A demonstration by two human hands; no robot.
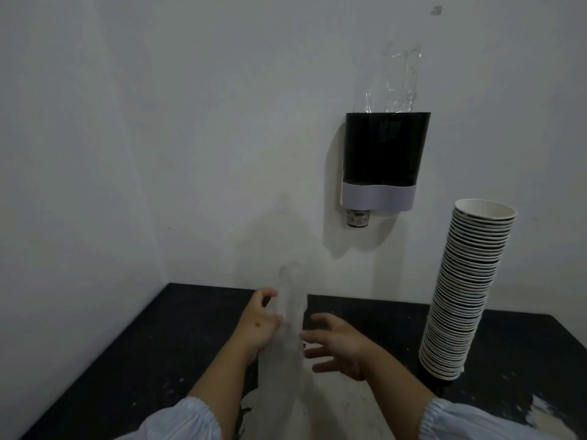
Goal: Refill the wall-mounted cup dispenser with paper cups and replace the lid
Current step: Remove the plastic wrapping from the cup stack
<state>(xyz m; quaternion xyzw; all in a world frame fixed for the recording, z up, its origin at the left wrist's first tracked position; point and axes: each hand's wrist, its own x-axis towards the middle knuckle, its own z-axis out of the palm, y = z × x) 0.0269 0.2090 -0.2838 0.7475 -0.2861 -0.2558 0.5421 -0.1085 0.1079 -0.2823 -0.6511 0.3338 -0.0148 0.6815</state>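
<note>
A black cup dispenser (385,150) with a grey bottom band hangs on the white wall; one paper cup (358,218) pokes out underneath. Clear plastic wrap (494,81) sticks up from its open top. A tall stack of white paper cups (463,293) stands on the dark table at right, leaning slightly. My left hand (259,325) grips a long clear plastic sleeve (293,300), blurred, held upright over the table. My right hand (338,346) is beside the sleeve with fingers spread, holding nothing. No lid is visible.
The dark table (143,344) fills the lower frame, scuffed with pale marks, and butts against the wall corner at left. A small mark sits high on the wall (436,10).
</note>
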